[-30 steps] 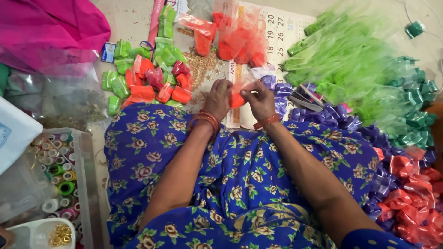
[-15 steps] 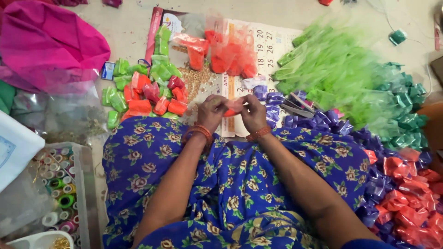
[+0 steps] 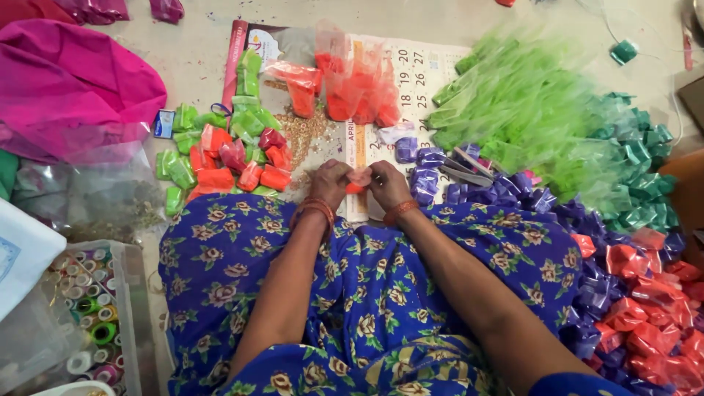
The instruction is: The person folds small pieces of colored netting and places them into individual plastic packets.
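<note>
Orange packet [image 3: 357, 186] pinched between both hands, just past the knees, over the edge of the calendar sheet [image 3: 425, 70] spread on the floor. Left hand [image 3: 331, 182] curled tight, fingers bunched on the packet's left end; right hand [image 3: 387, 183] likewise closed on its right end, thumbs nearly meeting. Both forearms stretched forward and converging, wrists ringed with red-orange bangles [image 3: 314, 209], elbows low over the blue flowered lap [image 3: 367, 293].

Little open floor close by: green and red filled packets [image 3: 220, 158] heaped just left of the hands, purple ribbon bows [image 3: 469, 187] just right, orange plastic bags [image 3: 352, 81] standing beyond on the calendar. Bare patch only on the sheet directly ahead, sprinkled with small beads or grains. Farther right, pale green bags [image 3: 528, 110], green bows [image 3: 642, 183] and red bows [image 3: 645, 323] crowding to the frame's edge. Pink cloth [image 3: 66, 88] at upper left; clear box of thread spools [image 3: 92, 323] at lower left, partly cut off.

Packet mostly covered by the fingers, so shape and contents hard to make out. Metal tool among the purple bows too small to identify.
</note>
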